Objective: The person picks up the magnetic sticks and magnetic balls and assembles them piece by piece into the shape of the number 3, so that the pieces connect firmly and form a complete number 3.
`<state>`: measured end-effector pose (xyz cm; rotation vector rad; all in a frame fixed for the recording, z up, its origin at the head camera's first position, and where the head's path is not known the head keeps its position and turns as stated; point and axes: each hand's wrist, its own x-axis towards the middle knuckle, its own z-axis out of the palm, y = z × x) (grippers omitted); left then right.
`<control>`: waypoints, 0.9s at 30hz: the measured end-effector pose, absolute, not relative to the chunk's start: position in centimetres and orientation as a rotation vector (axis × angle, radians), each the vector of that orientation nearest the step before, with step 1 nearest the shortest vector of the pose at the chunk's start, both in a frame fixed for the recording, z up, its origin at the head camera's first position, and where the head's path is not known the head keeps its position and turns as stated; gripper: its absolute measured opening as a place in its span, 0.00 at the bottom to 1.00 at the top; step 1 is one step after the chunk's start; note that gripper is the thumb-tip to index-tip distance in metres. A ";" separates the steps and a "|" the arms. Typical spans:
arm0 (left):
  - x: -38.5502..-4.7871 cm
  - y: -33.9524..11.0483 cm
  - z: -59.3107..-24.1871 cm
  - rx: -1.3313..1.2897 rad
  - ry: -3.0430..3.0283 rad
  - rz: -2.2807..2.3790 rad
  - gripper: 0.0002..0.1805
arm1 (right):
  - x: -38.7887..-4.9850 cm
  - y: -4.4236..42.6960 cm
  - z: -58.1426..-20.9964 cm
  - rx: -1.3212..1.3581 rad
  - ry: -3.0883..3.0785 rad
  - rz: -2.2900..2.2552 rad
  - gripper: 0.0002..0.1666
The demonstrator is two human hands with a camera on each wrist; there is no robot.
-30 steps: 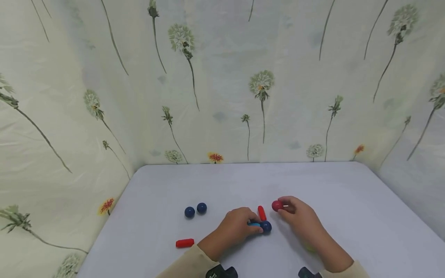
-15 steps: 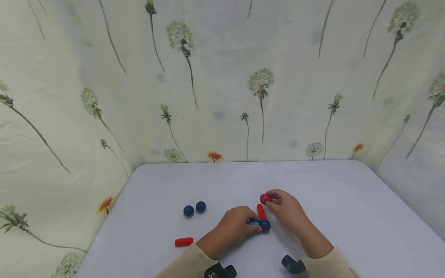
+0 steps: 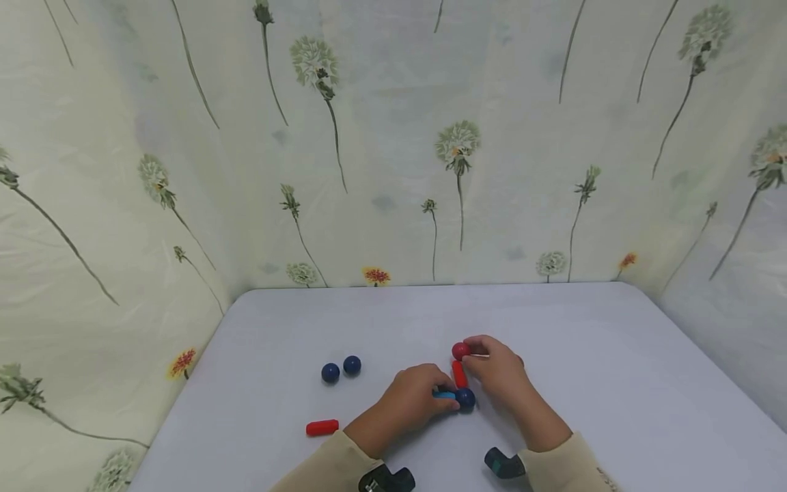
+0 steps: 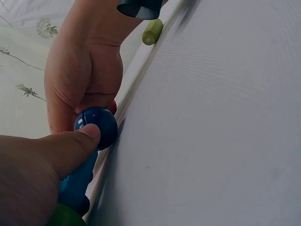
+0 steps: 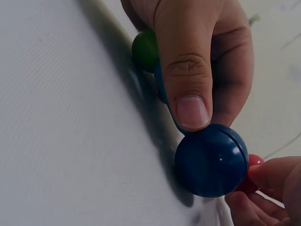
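Note:
In the head view my left hand (image 3: 410, 402) grips a light-blue rod (image 3: 444, 394), its thumb against the dark blue ball (image 3: 465, 400) at the rod's end. A red rod (image 3: 459, 374) runs from that ball toward the back. At its far end my right hand (image 3: 501, 372) pinches a red ball (image 3: 460, 351) between thumb and fingers; whether ball and rod are joined I cannot tell. The left wrist view shows the left thumb on the blue ball (image 4: 101, 127). A green ball (image 5: 145, 51) shows beside the left hand in the right wrist view.
Two dark blue balls (image 3: 330, 373) lie on the white table (image 3: 277, 321) left of the hands. Nearer the left forearm lies another red rod (image 3: 322, 428). A yellow-green rod (image 4: 152, 32) lies past the right hand in the left wrist view. Flowered cloth hangs behind the table.
My right hand has carried the red ball leftward and a little back, up to the far end of the red rod. The left hand keeps its grip, nearly still.

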<state>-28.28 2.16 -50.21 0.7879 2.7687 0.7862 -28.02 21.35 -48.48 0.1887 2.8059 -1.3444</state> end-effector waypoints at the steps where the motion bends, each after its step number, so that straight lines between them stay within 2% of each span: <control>1: -28.3 2.2 -50.2 0.794 2.767 0.782 0.13 | -28.0 21.4 -48.6 0.188 2.802 -1.351 0.26; 12: -28.2 2.0 -50.2 0.804 2.769 0.759 0.13 | -28.1 21.7 -49.4 0.112 2.760 -1.420 0.26; 19: -28.2 2.0 -50.3 0.825 2.775 0.765 0.12 | -28.1 21.8 -49.6 0.073 2.781 -1.387 0.21; 27: -28.2 2.1 -50.5 0.816 2.782 0.774 0.12 | -28.0 21.9 -49.9 0.044 2.807 -1.359 0.20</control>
